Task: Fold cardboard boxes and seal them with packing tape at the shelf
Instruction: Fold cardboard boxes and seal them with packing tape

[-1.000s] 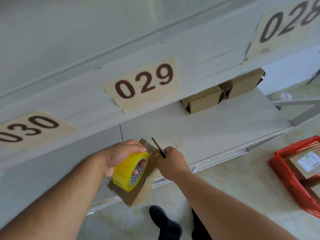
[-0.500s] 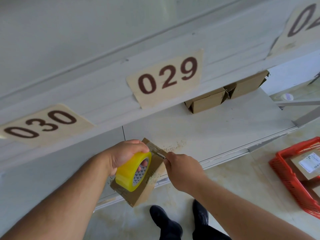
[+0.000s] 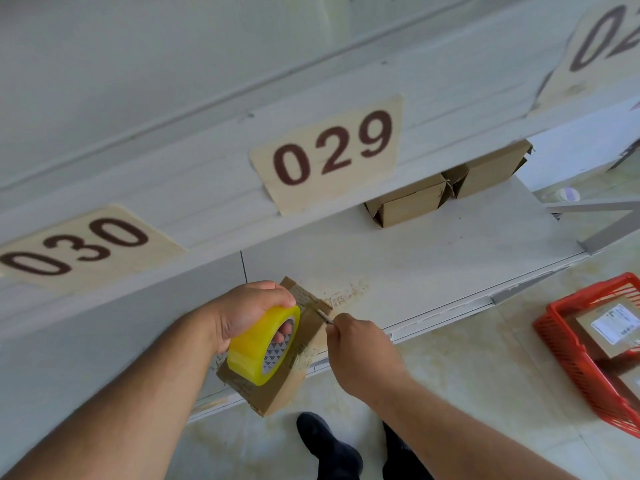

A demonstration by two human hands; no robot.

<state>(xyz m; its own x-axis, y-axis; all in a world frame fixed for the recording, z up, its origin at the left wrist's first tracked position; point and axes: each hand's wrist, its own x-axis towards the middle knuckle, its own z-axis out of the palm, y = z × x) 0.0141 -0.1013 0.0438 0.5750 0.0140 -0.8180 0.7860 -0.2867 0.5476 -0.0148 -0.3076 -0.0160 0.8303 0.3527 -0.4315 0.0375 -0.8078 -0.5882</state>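
Now the right hand (image 3: 360, 344), gripping a small blade (image 3: 325, 317), has lowered it to the box (image 3: 277, 355) at lower centre while the left hand (image 3: 249, 313) holds the tape roll (image 3: 261, 344); cut appears underway.

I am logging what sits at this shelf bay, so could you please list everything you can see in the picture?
box: 1, brown, on the shelf's front edge, partly taped, under the left hand
tape roll: 1, yellow, on the box, held by the left hand
blade: 1, thin, metallic, at the box's far right edge, pinched by the right hand
folded boxes: 2, brown, side by side at the shelf's back
shelf: 1, white
number signs: 3, cream with brown digits, on the beam above
basket: 1, red, on the floor at right, holding labelled parcels
shoes: 2, black, on the floor
hands: left, right
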